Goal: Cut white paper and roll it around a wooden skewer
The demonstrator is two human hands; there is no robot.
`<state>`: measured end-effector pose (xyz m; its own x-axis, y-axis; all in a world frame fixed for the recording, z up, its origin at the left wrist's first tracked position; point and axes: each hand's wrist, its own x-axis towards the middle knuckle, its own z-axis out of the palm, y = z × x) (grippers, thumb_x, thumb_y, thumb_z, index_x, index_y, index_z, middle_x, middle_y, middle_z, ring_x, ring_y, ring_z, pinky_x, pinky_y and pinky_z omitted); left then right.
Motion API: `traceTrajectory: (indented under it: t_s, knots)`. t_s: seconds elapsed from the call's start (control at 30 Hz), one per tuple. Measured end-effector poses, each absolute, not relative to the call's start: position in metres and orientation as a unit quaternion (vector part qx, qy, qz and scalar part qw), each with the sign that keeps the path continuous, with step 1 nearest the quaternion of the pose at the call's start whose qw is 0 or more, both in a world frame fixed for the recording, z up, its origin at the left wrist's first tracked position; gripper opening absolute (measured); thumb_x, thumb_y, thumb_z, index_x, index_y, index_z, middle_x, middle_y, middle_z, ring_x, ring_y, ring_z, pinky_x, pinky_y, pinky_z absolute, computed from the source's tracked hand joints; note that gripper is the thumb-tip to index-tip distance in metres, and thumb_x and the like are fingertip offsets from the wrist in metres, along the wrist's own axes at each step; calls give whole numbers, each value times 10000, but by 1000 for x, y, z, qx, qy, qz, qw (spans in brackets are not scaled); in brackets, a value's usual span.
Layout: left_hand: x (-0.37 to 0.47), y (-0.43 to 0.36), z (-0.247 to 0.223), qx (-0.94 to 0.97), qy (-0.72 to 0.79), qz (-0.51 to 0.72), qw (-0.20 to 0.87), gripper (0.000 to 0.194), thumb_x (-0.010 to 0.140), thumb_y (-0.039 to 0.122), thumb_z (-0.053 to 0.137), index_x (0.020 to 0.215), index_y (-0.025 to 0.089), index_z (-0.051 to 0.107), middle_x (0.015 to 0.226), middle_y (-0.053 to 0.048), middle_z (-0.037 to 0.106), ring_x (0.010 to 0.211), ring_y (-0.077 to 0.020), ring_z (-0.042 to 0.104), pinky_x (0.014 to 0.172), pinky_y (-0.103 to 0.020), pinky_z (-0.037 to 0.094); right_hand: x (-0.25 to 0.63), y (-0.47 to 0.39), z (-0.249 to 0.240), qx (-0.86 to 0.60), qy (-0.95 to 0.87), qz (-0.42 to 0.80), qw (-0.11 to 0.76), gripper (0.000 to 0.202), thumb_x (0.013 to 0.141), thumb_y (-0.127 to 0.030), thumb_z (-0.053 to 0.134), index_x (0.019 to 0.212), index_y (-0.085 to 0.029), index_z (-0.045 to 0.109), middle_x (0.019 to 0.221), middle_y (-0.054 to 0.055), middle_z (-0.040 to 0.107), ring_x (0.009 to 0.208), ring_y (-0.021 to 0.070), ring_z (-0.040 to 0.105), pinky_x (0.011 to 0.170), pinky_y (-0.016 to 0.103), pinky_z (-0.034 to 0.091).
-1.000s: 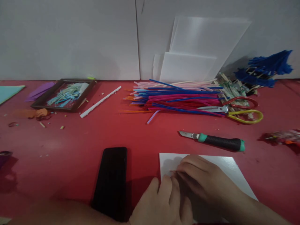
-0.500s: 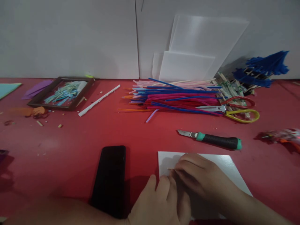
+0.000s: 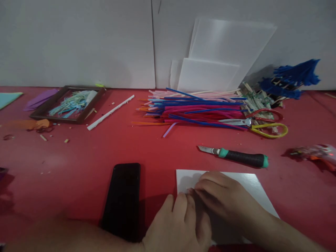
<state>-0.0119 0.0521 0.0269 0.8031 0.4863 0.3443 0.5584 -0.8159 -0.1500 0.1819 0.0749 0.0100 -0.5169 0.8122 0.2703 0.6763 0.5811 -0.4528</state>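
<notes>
"Where are the hands?"

"On my remote feed, the left hand [image 3: 175,224] and right hand [image 3: 225,197] meet over the white board [image 3: 253,182], flat on the worktop [image 3: 157,154]. A pale tip [image 3: 189,190] (tiny, honestly) shows between them; I can't tell whether either hand's bent fingers grip it."

"How far along?"

"I'd judge handwork is underway, but can't see what's finished or left. The utility knife [image 3: 244,158] just beyond the board lies unheld; so do the scissors [image 3: 248,121], farther beyond it."
</notes>
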Motion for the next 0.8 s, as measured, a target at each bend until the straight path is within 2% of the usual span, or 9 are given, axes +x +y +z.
traceTrajectory:
  t_s: [0.17, 0.33, 0.5, 0.6, 0.8]
  knots:
    - [-13, 49, 17, -938, -273, -159, 142, 192, 917, 152, 458, 1051, 146, 595, 973, -102, 756, 897, -228, 695, 777, -326, 514, 182, 75, 9, -428, -860, 158, 226, 241, 921, -89, 446, 752, -192, 584, 718, 20, 627, 638, 146, 562, 596, 262, 461]
    - [-15, 44, 8, -934, -297, -132, 145, 187, 973, 223, 433, 1091, 191, 574, 1003, -79, 761, 905, -215, 718, 806, -300, 541, 181, 75, 7, -431, -860, 154, 225, 223, 903, -85, 458, 748, -194, 576, 710, 11, 622, 630, 140, 560, 580, 256, 448]
    - [-12, 40, -4, -927, -305, -161, 145, 167, 893, 196, 532, 1031, 168, 622, 1002, -141, 753, 885, -260, 727, 720, -311, 579, 180, 75, 10, -432, -862, 155, 214, 221, 901, -76, 463, 743, -201, 556, 718, 10, 619, 631, 135, 550, 589, 261, 442]
    - [-12, 32, -20, -923, -348, -125, 107, 251, 886, 196, 522, 1105, 168, 642, 1100, -169, 730, 872, -260, 728, 644, -295, 584, 179, 74, 12, -418, -875, 137, 200, 224, 873, -65, 487, 711, -215, 527, 725, 13, 606, 615, 140, 531, 580, 281, 421]
    - [-17, 21, -36, -929, -348, -78, 94, 314, 898, 185, 546, 1204, 173, 616, 1205, -190, 691, 932, -257, 721, 718, -312, 599, 179, 75, 9, -419, -870, 133, 221, 219, 893, -81, 461, 737, -213, 541, 716, 8, 606, 623, 140, 553, 580, 272, 444]
